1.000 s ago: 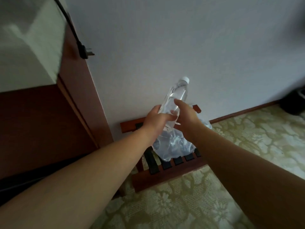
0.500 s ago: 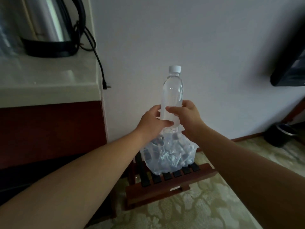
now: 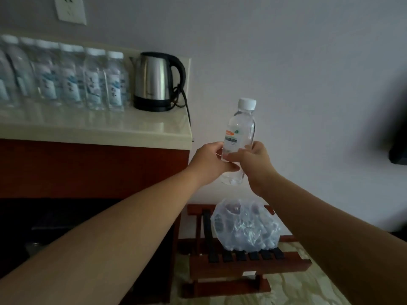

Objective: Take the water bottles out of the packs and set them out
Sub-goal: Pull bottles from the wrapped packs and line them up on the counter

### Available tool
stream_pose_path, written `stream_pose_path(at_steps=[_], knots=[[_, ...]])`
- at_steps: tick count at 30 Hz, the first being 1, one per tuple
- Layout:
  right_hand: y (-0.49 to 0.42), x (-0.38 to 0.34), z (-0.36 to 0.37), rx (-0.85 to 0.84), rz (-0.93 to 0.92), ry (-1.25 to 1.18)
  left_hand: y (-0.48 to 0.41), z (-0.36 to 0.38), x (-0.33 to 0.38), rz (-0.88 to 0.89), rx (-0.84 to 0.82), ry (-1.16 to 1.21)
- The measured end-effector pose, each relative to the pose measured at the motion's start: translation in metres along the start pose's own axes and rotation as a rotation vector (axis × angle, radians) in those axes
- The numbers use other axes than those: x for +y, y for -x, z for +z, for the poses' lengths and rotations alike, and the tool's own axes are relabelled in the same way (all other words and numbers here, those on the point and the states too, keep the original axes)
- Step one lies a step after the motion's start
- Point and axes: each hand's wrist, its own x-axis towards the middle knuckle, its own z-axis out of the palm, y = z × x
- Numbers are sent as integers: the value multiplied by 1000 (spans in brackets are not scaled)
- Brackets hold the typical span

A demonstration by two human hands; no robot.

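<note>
A clear water bottle (image 3: pixel 241 128) with a white cap and a small label is held upright in mid-air in front of the wall. My left hand (image 3: pixel 209 164) grips its lower body from the left, and my right hand (image 3: pixel 253 164) grips it from the right. Below, the crumpled plastic pack wrap (image 3: pixel 244 227) lies on a wooden luggage rack (image 3: pixel 248 265). Several labelled water bottles (image 3: pixel 66 78) stand in rows on the pale counter (image 3: pixel 99 128) at the upper left.
A steel electric kettle (image 3: pixel 156 82) stands on the counter's right end, its cord hanging over the edge. A wall socket (image 3: pixel 70 9) is above the bottles. The cabinet front (image 3: pixel 88 168) is dark red wood. Patterned carpet (image 3: pixel 297 289) covers the floor.
Both hands have lifted the bottle clear of the plastic wrap, which stays on the rack. The view has risen and swung left, bringing the counter, the kettle and the rows of bottles into sight.
</note>
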Motion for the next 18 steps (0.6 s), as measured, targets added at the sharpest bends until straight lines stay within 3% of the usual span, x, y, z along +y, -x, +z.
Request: stream_pose_path(at_steps=[5,18], knots=[[9,-29,53,-32,-55,-18,16,-61,13,34,117,-59],[21,-80,241,-143,-201,-33,51,-264,-3,61,110,-162]])
